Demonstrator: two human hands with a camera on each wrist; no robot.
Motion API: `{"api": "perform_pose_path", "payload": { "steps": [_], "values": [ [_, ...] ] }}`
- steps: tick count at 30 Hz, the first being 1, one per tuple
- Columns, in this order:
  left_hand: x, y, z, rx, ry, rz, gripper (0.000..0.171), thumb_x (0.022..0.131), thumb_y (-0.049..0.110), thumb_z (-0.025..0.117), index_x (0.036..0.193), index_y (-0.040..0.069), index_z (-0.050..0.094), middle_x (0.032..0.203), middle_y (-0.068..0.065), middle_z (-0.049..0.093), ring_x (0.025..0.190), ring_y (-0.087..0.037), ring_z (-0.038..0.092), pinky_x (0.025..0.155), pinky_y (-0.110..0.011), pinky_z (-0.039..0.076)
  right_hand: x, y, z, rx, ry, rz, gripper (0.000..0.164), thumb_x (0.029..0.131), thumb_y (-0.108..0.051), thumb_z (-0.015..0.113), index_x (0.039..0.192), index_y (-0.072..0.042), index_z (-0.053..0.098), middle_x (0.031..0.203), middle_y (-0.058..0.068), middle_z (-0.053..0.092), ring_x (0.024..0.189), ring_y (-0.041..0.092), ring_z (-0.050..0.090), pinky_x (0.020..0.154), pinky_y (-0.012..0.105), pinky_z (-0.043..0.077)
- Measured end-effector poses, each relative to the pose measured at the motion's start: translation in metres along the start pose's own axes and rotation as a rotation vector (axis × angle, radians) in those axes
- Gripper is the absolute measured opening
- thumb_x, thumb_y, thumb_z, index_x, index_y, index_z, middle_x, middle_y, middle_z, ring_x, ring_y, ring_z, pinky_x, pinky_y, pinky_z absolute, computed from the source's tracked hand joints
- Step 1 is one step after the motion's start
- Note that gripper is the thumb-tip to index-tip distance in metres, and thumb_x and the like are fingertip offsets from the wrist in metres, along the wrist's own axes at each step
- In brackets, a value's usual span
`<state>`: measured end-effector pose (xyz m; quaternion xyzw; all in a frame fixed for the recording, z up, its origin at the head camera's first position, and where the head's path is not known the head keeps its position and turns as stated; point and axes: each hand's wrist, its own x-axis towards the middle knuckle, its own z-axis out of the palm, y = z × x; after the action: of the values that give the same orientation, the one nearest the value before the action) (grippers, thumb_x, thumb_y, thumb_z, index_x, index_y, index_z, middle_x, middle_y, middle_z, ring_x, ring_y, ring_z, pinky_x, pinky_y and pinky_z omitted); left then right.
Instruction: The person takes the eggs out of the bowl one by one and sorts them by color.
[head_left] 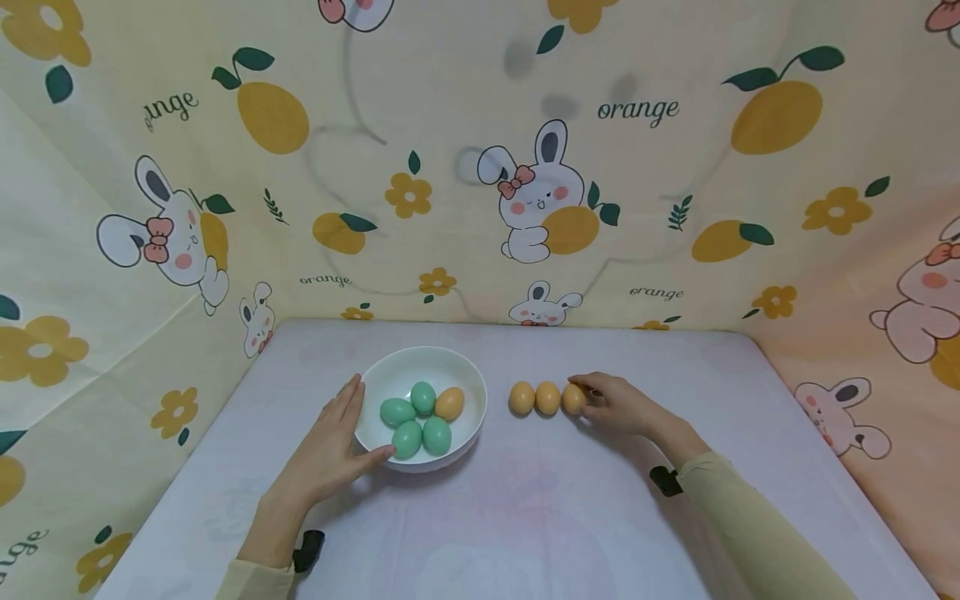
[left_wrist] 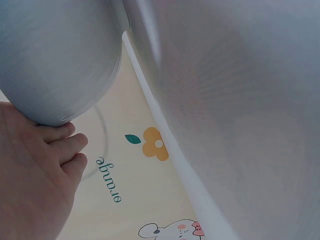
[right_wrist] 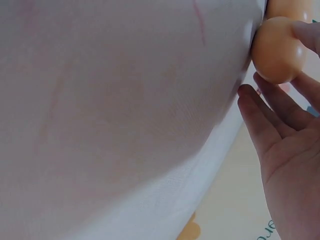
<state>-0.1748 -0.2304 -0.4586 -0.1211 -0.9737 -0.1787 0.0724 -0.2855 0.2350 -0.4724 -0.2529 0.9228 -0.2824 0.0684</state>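
A white bowl stands on the table, with several green eggs and one orange egg inside. My left hand rests against the bowl's left side, fingers extended along the outer wall and thumb at the front rim. To the right of the bowl, three orange eggs line up in a row. My right hand pinches the rightmost egg between thumb and fingers; the right wrist view shows this egg too. The middle egg and left egg stand untouched.
A pale cloth covers the table. Behind it and at both sides hang curtains printed with rabbits, oranges and flowers. Each wrist carries a small black device.
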Motion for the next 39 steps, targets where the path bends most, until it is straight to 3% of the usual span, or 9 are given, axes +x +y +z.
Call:
{"api": "perform_pose_path", "payload": {
  "steps": [9, 23, 34, 39],
  "values": [
    [-0.001, 0.000, 0.000, 0.004, 0.005, -0.002, 0.110, 0.077, 0.070, 0.057, 0.152, 0.005, 0.009, 0.160, -0.010, 0.007, 0.145, -0.030, 0.011, 0.115, -0.052, 0.019, 0.000, 0.000, 0.000, 0.011, 0.005, -0.009, 0.054, 0.085, -0.019, 0.070, 0.135, -0.008, 0.052, 0.126, 0.005, 0.058, 0.109, 0.020, 0.056, 0.093, 0.041, 0.050],
    [0.000, 0.001, -0.001, 0.006, -0.018, -0.031, 0.112, 0.077, 0.073, 0.055, 0.153, 0.006, 0.007, 0.160, -0.006, 0.002, 0.146, -0.028, 0.008, 0.116, -0.051, 0.018, 0.001, 0.001, 0.000, 0.055, -0.015, 0.009, 0.059, 0.084, -0.020, 0.072, 0.136, -0.005, 0.049, 0.126, 0.008, 0.057, 0.109, 0.021, 0.056, 0.090, 0.034, 0.052],
    [0.000, 0.001, 0.000, 0.008, -0.008, -0.015, 0.111, 0.077, 0.072, 0.056, 0.152, 0.005, 0.009, 0.160, -0.009, 0.005, 0.146, -0.029, 0.009, 0.115, -0.051, 0.018, -0.002, -0.003, -0.005, 0.034, 0.036, -0.063, 0.059, 0.083, -0.021, 0.072, 0.136, -0.005, 0.049, 0.131, 0.012, 0.054, 0.113, 0.029, 0.056, 0.095, 0.045, 0.049],
    [0.000, 0.000, 0.000, 0.008, -0.008, -0.013, 0.111, 0.077, 0.072, 0.056, 0.152, 0.005, 0.009, 0.160, -0.010, 0.006, 0.145, -0.029, 0.010, 0.116, -0.051, 0.018, 0.000, -0.011, -0.010, 0.011, 0.070, -0.100, 0.055, 0.086, -0.026, 0.071, 0.136, -0.013, 0.050, 0.135, 0.009, 0.052, 0.115, 0.029, 0.055, 0.094, 0.049, 0.048]
  ]
}}
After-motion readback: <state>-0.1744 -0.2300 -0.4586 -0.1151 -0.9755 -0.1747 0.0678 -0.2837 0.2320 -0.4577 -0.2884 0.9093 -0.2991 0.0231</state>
